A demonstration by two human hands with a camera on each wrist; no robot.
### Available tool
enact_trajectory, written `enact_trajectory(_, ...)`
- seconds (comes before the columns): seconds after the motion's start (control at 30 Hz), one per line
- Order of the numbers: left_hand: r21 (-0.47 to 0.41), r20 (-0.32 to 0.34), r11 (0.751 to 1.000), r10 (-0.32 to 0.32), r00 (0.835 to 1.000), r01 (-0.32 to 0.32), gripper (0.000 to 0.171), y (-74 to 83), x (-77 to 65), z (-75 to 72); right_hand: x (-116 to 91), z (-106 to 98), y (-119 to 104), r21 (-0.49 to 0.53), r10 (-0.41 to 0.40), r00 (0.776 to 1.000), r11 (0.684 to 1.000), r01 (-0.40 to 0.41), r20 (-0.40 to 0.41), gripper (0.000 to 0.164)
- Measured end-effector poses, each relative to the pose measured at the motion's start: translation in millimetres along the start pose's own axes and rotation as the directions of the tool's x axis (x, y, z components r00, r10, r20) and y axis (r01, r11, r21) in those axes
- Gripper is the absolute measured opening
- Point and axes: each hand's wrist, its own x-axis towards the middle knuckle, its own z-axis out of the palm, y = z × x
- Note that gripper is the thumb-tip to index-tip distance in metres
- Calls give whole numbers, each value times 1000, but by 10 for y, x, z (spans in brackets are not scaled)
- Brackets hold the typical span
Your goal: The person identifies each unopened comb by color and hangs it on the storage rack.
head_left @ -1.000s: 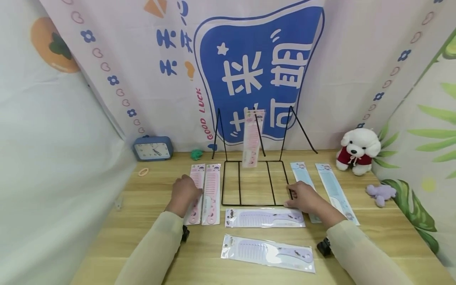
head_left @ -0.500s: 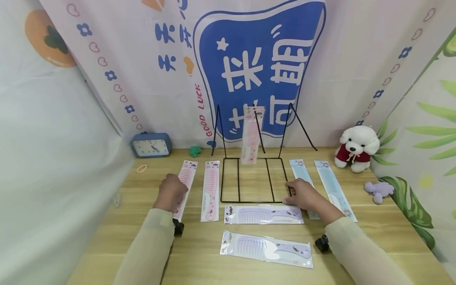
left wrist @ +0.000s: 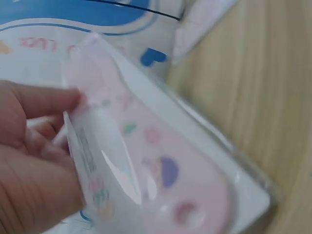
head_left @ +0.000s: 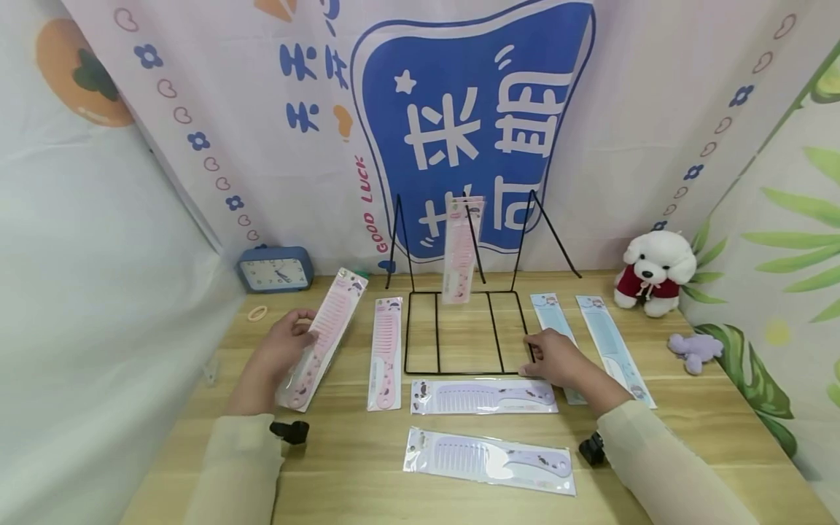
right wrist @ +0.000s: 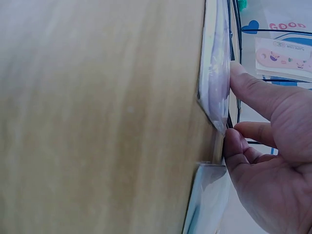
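Pale wood grain runs across the desk (head_left: 354, 467) beneath my forearms, and nearest me lies a bagged purple comb (head_left: 488, 461), with a second purple comb (head_left: 484, 396) just beyond it. Off to the left, my left hand (head_left: 278, 357) pinches a bagged pink comb (head_left: 326, 339) by its left long edge and holds it tilted; I can't tell whether its lower end touches the desk. My right hand (head_left: 558, 359) has thumb and fingers closed on the near right corner of a black wire rack (head_left: 437, 334). I judge this pink comb light and stiff, plastic on what looks like white card, so the pack should lift as one flat piece. Its shiny film is probably slippery and the teeth could snap if bent, so I'd take hold along the long edge near mid-length, without squeezing hard. Beside the rack another pink comb (head_left: 386, 354) lies flat; farther off, one more pink comb (head_left: 458, 255) hangs at the rack's middle arm, before a printed cloth (head_left: 630, 109). Half a second ago the comb in my left hand was lower and nearer its flat neighbour; now it's raised, farther left, more of its face showing, while my right hand hasn't left the rack's corner
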Motion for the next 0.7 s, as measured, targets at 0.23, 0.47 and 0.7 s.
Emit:
enact_trajectory(0.23,-174,151,973,180,972,-154,26,67,-189,-76,-15,-13,-10,-2,2,1000,1000,-2,5,77)
enact_trajectory(0.47,-146,344,901,434,833,-409,15,204,-356,44,-11,2,-24,7,3,1000,1000,-3,15,77)
enact_trajectory(0.7,-192,295,865,502,813,-464,20,601,-520,510,-17,-6,-25,-5,11,1000,1000,-11,10,77)
